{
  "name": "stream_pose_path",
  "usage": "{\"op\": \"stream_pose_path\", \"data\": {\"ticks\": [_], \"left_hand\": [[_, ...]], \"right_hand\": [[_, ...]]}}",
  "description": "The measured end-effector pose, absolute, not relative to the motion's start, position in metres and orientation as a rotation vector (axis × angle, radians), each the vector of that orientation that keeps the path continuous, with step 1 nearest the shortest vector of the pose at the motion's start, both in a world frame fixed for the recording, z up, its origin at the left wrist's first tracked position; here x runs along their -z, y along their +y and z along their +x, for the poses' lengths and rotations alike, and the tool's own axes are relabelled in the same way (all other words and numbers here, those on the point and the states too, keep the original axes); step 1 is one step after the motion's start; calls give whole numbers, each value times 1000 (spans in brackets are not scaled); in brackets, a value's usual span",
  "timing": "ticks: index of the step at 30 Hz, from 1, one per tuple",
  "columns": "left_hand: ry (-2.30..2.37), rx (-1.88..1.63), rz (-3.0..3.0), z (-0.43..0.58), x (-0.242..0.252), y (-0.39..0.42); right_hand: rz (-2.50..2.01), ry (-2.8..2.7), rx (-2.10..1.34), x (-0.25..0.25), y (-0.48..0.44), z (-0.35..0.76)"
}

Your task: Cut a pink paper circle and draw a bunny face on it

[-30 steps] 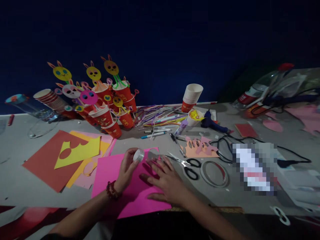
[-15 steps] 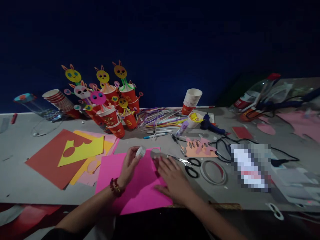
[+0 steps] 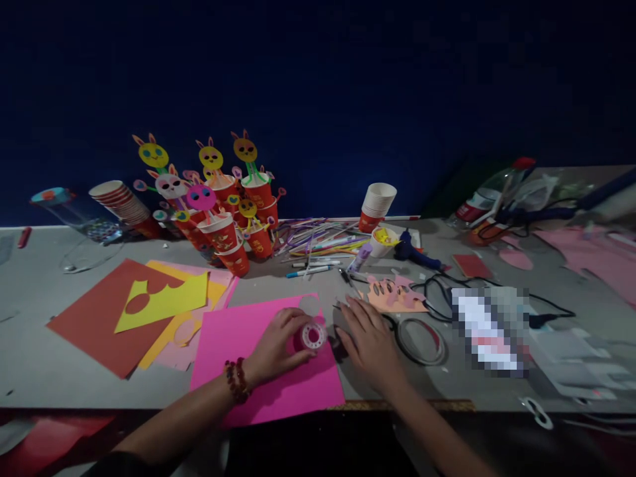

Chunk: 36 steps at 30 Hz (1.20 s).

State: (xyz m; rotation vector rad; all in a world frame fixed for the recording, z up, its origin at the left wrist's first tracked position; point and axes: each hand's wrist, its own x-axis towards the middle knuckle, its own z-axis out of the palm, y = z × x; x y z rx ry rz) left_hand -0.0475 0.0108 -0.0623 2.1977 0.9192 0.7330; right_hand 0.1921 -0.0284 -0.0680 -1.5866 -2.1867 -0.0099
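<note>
My left hand (image 3: 281, 344) is closed around a small clear tape roll (image 3: 313, 336), holding it over the bright pink sheet (image 3: 223, 358). A round hole shows near that sheet's upper right corner. To the right of the sheet, my right hand (image 3: 370, 338) has its fingers stretched out over a pair of scissors. Most of the scissors is hidden beneath it; part of a black handle (image 3: 391, 323) shows beside the hand. A larger tape roll (image 3: 421, 342) lies flat to its right.
Bunny figures in red paper cups (image 3: 231, 248) stand at the back left. Cut coloured sheets (image 3: 109, 318) lie left. Pens and pipe cleaners (image 3: 318, 242) are spread behind the hands, with a glue gun (image 3: 415, 252) and its cord right of them. A bottle (image 3: 481, 199) leans farther right.
My left hand has moved right and lower with the tape roll, which now shows its round face. My right hand has slid right, off the pink sheet and over the scissors.
</note>
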Motion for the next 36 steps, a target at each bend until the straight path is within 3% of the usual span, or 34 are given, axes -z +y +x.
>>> {"op": "stream_pose_path", "data": {"ticks": [10, 36], "left_hand": [[1054, -639, 2345, -41, 74, 12], [1126, -668, 2149, -36, 71, 12]], "right_hand": [[-1364, -2124, -313, 74, -34, 185], [-1373, -2277, -348, 75, -21, 196]]}}
